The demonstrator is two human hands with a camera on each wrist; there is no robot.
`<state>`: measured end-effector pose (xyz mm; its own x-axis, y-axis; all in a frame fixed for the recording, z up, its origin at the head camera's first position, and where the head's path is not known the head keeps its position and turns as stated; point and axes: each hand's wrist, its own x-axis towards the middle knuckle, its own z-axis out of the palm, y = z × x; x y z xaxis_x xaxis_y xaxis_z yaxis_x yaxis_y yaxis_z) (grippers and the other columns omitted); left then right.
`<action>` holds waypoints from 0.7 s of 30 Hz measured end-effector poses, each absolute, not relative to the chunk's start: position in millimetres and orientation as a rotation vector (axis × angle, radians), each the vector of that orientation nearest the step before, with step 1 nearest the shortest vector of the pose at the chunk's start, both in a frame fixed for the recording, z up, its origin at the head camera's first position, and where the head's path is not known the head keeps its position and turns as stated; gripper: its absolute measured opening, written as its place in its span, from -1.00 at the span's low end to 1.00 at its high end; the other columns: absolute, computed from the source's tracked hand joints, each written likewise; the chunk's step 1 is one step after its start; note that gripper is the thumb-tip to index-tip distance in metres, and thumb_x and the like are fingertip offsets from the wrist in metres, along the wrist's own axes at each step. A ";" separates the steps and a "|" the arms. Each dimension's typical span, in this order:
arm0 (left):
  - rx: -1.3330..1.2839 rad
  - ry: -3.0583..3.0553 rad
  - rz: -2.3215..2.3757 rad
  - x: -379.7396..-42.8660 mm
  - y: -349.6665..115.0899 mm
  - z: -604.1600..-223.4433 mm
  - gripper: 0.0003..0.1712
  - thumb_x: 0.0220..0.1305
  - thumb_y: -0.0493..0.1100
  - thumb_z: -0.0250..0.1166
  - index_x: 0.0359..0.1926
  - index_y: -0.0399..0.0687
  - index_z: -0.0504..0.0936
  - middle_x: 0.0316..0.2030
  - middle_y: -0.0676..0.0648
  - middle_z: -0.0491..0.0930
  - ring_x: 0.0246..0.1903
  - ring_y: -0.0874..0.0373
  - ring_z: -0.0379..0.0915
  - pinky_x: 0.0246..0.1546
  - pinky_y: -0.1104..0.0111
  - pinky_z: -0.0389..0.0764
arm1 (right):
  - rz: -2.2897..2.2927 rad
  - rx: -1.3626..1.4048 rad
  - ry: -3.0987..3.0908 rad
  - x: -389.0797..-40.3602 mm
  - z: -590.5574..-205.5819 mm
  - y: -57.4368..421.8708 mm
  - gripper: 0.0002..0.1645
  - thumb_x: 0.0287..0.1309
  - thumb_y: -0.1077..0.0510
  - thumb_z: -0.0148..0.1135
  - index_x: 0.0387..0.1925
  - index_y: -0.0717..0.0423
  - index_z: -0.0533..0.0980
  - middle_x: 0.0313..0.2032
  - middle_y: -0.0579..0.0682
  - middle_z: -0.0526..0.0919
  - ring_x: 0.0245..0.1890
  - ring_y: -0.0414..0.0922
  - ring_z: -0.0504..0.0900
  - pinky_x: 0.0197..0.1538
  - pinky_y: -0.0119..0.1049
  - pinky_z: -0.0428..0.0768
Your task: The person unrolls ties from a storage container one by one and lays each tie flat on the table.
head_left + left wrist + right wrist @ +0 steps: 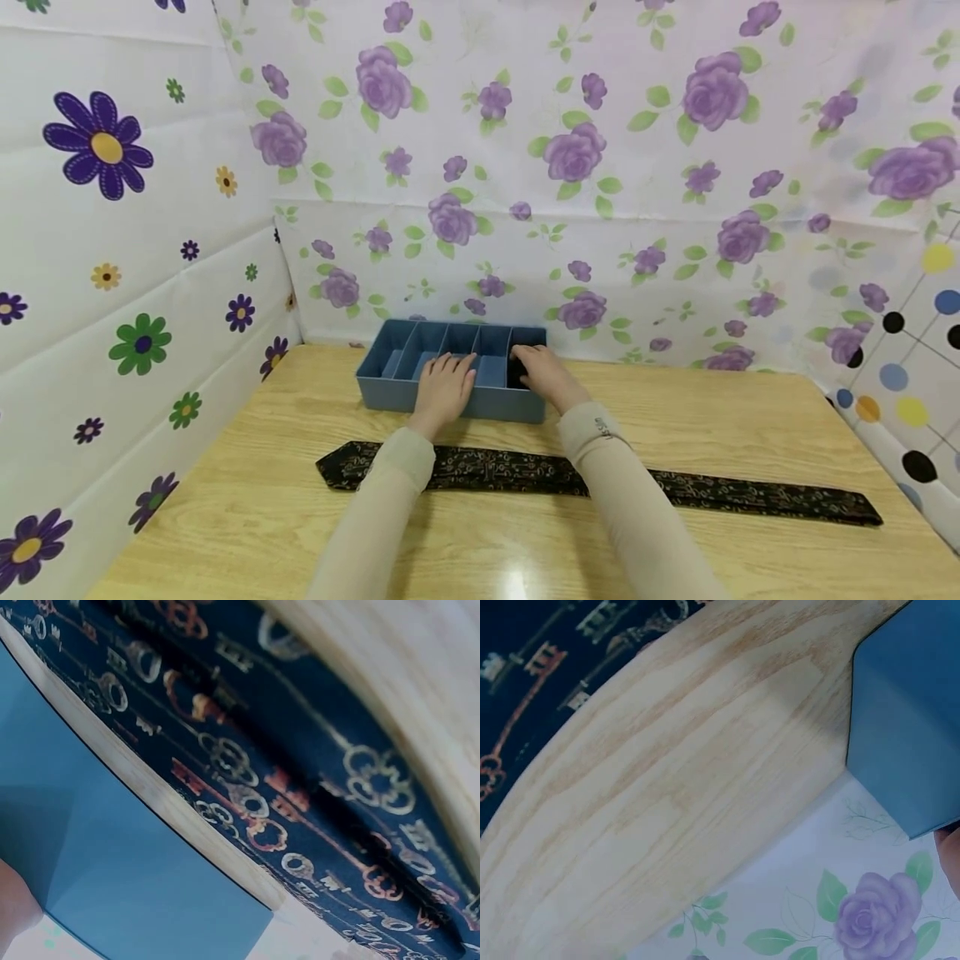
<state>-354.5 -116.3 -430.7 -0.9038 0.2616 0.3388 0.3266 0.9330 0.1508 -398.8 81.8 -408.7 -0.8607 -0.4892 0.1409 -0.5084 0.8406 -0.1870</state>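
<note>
Nearest to us, two sleeves [375,521] cross above the patterned tie [495,471], laid full length on the wooden table [247,500], probably to keep it flat. Just beyond we see the blue divided box [502,406]. The left hand [444,385] rests over its front wall, fingers loosely spread, gripping nothing, perhaps steadying it. The right hand [551,377] bends its fingers into the rightmost compartment, where a dark item [516,373] lies right by the fingertips; we cannot tell whether they pinch it. The tie lies nearer us, apart from both hands.
</note>
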 end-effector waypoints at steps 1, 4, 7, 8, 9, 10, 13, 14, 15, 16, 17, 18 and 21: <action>-0.435 -2.770 -0.292 -354.8 -117.1 -431.2 -0.51 0.51 0.00 -0.20 0.34 0.01 0.31 0.18 -0.15 0.46 0.29 -0.12 0.21 0.32 -0.01 0.18 | 0.303 0.809 -2.911 -398.8 -408.7 81.3 -0.59 0.16 0.22 0.27 0.05 0.10 0.41 0.13 0.10 0.50 0.14 0.13 0.42 0.23 -0.04 0.40; -0.443 -2.761 -0.306 -354.9 -118.5 -432.5 -0.51 0.51 0.00 -0.20 0.35 0.01 0.31 0.18 -0.16 0.46 0.29 -0.12 0.21 0.32 -0.01 0.18 | 0.220 0.838 -2.881 -398.1 -408.3 81.0 -0.62 0.10 0.16 0.33 -0.07 0.09 0.40 0.03 0.10 0.50 0.00 0.11 0.42 0.12 -0.05 0.42; -0.453 -2.755 -0.318 -354.6 -119.5 -431.9 -0.51 0.51 0.00 -0.21 0.35 0.01 0.31 0.18 -0.17 0.45 0.29 -0.12 0.21 0.32 -0.02 0.19 | 0.190 0.866 -2.869 -397.3 -406.1 81.1 -0.62 0.06 0.15 0.37 -0.16 0.08 0.36 -0.07 0.11 0.45 -0.09 0.09 0.41 0.02 -0.05 0.44; -0.456 -2.752 -0.321 -354.3 -119.6 -431.8 -0.51 0.51 -0.01 -0.20 0.34 0.01 0.31 0.18 -0.17 0.46 0.28 -0.12 0.22 0.31 -0.02 0.19 | 0.189 0.873 -2.875 -397.2 -405.7 81.0 -0.62 0.06 0.15 0.37 -0.17 0.08 0.36 -0.08 0.12 0.44 -0.10 0.09 0.42 0.01 -0.05 0.44; -0.458 -2.751 -0.328 -354.5 -120.0 -431.7 -0.51 0.51 -0.02 -0.19 0.35 0.00 0.31 0.18 -0.17 0.46 0.28 -0.13 0.22 0.31 -0.02 0.19 | 0.195 0.876 -2.880 -397.2 -405.2 80.6 -0.62 0.06 0.16 0.37 -0.17 0.08 0.36 -0.08 0.12 0.45 -0.11 0.09 0.43 0.00 -0.05 0.46; -0.460 -2.752 -0.335 -354.4 -120.2 -431.6 -0.51 0.51 -0.02 -0.18 0.35 0.00 0.31 0.18 -0.18 0.45 0.28 -0.13 0.21 0.31 -0.02 0.19 | 0.199 0.879 -2.885 -397.6 -404.8 80.0 -0.62 0.06 0.17 0.37 -0.16 0.08 0.36 -0.08 0.12 0.45 -0.11 0.09 0.45 0.00 -0.05 0.47; -0.441 -2.771 -0.313 -354.8 -120.3 -432.5 -0.47 0.48 0.07 -0.14 0.36 0.01 0.29 0.19 -0.18 0.45 0.29 -0.14 0.21 0.31 -0.03 0.19 | 0.198 0.889 -2.909 -399.1 -405.8 78.3 -0.60 0.06 0.19 0.36 -0.12 0.08 0.37 -0.08 0.13 0.50 -0.11 0.09 0.51 0.02 -0.04 0.50; -0.432 -2.788 -0.312 -355.0 -120.2 -432.7 -0.43 0.46 0.13 -0.11 0.37 0.02 0.28 0.20 -0.18 0.43 0.30 -0.13 0.19 0.32 -0.03 0.17 | 0.197 0.894 -2.912 -399.6 -406.2 78.0 -0.60 0.05 0.20 0.37 -0.12 0.08 0.37 -0.08 0.13 0.51 -0.11 0.10 0.53 0.02 -0.03 0.51; -0.420 -2.809 -0.308 -355.2 -120.1 -432.7 -0.37 0.42 0.20 -0.10 0.38 0.04 0.25 0.22 -0.18 0.41 0.32 -0.12 0.17 0.34 -0.03 0.15 | 0.196 0.896 -2.919 -399.8 -406.5 77.9 -0.59 0.05 0.20 0.37 -0.10 0.08 0.37 -0.09 0.13 0.52 -0.11 0.10 0.53 0.03 -0.04 0.51; -0.410 -2.827 -0.299 -355.3 -119.7 -432.7 -0.30 0.37 0.28 -0.07 0.40 0.05 0.23 0.24 -0.18 0.39 0.33 -0.11 0.16 0.34 -0.03 0.14 | 0.197 0.898 -2.925 -399.9 -406.7 78.0 -0.58 0.05 0.20 0.37 -0.09 0.08 0.37 -0.09 0.13 0.53 -0.11 0.10 0.54 0.03 -0.03 0.51; -0.403 -2.842 -0.290 -355.6 -119.5 -432.6 -0.22 0.31 0.35 -0.04 0.40 0.06 0.22 0.25 -0.18 0.38 0.34 -0.11 0.14 0.35 -0.04 0.12 | 0.201 0.901 -2.928 -399.8 -407.0 78.2 -0.58 0.04 0.21 0.37 -0.09 0.08 0.36 -0.08 0.13 0.53 -0.11 0.10 0.54 0.03 -0.03 0.51; -0.400 -2.853 -0.287 -355.7 -119.2 -432.5 -0.15 0.24 0.40 0.00 0.41 0.06 0.20 0.26 -0.17 0.37 0.34 -0.11 0.14 0.36 -0.04 0.11 | 0.203 0.902 -2.927 -399.8 -407.2 78.6 -0.58 0.04 0.21 0.37 -0.10 0.08 0.37 -0.09 0.13 0.53 -0.11 0.10 0.54 0.03 -0.03 0.51; -0.397 -2.858 -0.264 -356.8 -117.9 -432.4 -0.03 0.12 0.48 0.07 0.42 0.07 0.19 0.27 -0.17 0.36 0.34 -0.11 0.14 0.36 -0.04 0.12 | 0.205 0.909 -2.910 -399.1 -406.6 80.1 -0.58 0.03 0.22 0.38 -0.11 0.08 0.37 -0.09 0.12 0.54 -0.11 0.10 0.54 0.03 -0.03 0.51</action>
